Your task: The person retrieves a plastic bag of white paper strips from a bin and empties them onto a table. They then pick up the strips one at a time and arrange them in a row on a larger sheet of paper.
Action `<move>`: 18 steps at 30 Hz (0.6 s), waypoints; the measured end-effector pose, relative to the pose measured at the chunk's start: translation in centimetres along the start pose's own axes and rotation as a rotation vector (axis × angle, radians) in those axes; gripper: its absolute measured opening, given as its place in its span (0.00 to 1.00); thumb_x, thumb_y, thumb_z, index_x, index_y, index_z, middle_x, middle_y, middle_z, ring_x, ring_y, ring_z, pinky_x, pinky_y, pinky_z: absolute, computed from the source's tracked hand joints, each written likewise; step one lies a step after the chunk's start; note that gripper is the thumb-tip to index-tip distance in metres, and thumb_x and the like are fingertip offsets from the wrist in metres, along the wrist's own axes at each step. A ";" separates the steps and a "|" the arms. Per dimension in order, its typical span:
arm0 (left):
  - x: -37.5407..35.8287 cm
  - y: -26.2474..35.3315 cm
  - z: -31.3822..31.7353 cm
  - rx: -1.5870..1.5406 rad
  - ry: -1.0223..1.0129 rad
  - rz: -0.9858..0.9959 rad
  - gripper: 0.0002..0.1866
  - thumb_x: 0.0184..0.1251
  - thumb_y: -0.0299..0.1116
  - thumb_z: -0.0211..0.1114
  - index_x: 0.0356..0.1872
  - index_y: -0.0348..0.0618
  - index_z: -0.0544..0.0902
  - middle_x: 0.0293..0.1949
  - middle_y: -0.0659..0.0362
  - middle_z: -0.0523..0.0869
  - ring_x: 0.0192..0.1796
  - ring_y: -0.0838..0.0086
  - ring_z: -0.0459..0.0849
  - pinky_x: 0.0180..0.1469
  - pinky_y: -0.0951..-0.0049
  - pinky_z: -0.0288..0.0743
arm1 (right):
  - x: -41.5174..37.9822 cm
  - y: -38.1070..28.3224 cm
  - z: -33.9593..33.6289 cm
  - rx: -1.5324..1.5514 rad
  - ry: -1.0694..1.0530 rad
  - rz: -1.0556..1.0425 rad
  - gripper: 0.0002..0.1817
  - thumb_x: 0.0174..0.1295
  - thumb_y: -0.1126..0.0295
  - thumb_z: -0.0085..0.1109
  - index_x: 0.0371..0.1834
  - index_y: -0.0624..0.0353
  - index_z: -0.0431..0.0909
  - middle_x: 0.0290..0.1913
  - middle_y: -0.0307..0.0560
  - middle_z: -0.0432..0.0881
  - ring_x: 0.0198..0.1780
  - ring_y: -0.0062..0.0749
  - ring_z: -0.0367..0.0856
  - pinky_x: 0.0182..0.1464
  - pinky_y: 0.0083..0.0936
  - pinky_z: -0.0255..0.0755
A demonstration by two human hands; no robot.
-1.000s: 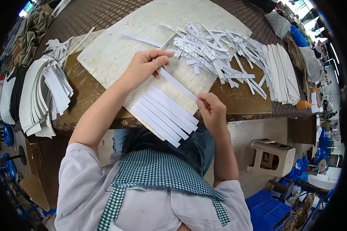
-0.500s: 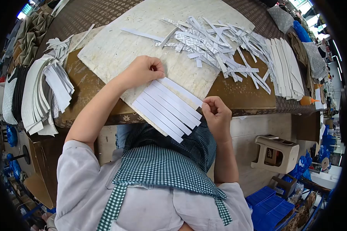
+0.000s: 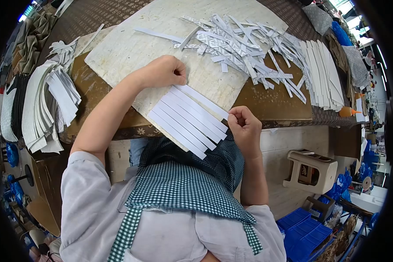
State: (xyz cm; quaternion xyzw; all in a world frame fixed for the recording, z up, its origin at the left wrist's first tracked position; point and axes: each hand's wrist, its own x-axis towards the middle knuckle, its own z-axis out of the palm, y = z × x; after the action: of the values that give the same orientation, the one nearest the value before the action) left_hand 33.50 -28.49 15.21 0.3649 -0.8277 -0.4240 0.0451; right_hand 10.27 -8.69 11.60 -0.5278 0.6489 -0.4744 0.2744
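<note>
A narrow white strip (image 3: 204, 101) runs slantwise between my two hands, at the far side of a row of similar strips. My left hand (image 3: 163, 71) is closed in a pinch at the strip's upper left end. At its lower right end, the thumb and fingers of my right hand (image 3: 245, 124) pinch the strip. Several white strips (image 3: 185, 120) lie side by side with thin gaps on a pale backing, which reaches past the table's front edge over my apron. Under the left hand is a large pale board (image 3: 126, 56).
A tangled heap of white strips (image 3: 236, 43) covers the board's far right. Stacked white pieces (image 3: 321, 74) stand at the right, with more white sheets (image 3: 41, 105) at the left. An orange-tipped bottle (image 3: 347, 112) is by the right edge. A beige stool (image 3: 311, 170) and blue crates (image 3: 303, 233) are on the floor.
The whole view has shifted slightly. My left hand has risen a little at the strip's end, while my right hand keeps its pinch in nearly the same place.
</note>
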 end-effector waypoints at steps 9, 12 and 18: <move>0.1 0.2 0.2 0.035 -0.017 0.011 0.04 0.60 0.25 0.71 0.33 0.36 0.85 0.30 0.59 0.87 0.35 0.75 0.82 0.40 0.71 0.76 | -0.1 0.0 -0.3 -0.001 -0.044 0.017 0.02 0.61 0.81 0.60 0.34 0.63 0.80 0.22 0.34 0.76 0.23 0.09 0.71 0.26 0.14 0.69; -0.1 0.5 0.3 0.079 -0.001 0.001 0.05 0.58 0.26 0.71 0.33 0.37 0.85 0.33 0.57 0.87 0.37 0.71 0.83 0.41 0.70 0.76 | -0.1 -0.1 -0.2 -0.025 -0.037 -0.002 0.02 0.61 0.80 0.61 0.33 0.62 0.80 0.21 0.35 0.76 0.22 0.11 0.71 0.26 0.15 0.68; -0.5 1.9 0.6 0.370 0.018 0.070 0.05 0.58 0.27 0.68 0.35 0.41 0.86 0.36 0.55 0.82 0.38 0.62 0.82 0.43 0.67 0.77 | -0.2 0.2 -0.2 -0.132 -0.048 -0.030 0.03 0.58 0.79 0.63 0.32 0.58 0.80 0.20 0.37 0.76 0.20 0.19 0.72 0.25 0.20 0.69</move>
State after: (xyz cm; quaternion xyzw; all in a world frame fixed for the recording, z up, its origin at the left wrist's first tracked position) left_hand 32.57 -27.09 16.37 0.3415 -0.9033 -0.2596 -0.0007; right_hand 10.07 -8.48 11.51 -0.5657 0.6640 -0.4217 0.2475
